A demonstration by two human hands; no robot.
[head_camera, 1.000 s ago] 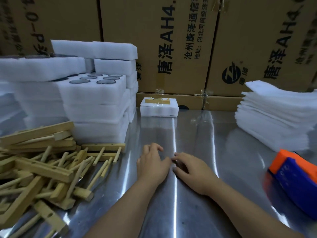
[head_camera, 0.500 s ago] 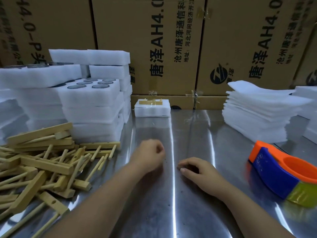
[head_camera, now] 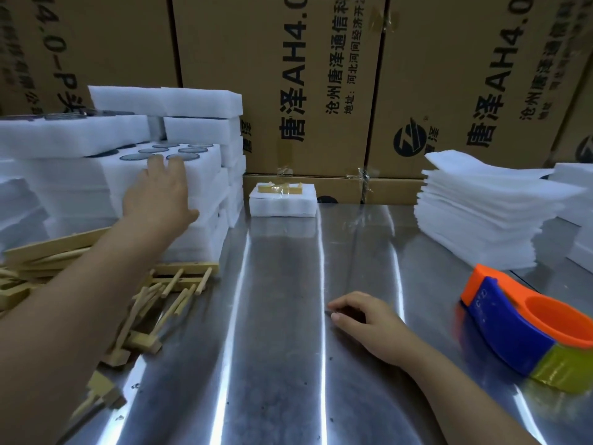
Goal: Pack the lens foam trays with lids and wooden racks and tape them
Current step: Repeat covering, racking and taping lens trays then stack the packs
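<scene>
White lens foam trays with round dark lenses stand stacked at the left. My left hand reaches up against the front of the top tray, fingers straight, thumb spread to the right. My right hand rests on the steel table, fingers loosely curled, holding nothing. A pile of wooden racks lies at the left front, partly under my left arm. Thin foam lids are stacked at the right. An orange and blue tape dispenser lies at the right front. One packed, taped tray sits at the back.
Brown cardboard boxes form a wall behind the table. More foam stacks fill the far left and the far right edge. The steel table stretches between my hands.
My left hand has left the table centre and moved up and left to the tray stack, opening its fingers. My right hand stays on the table. The view has shifted left.
</scene>
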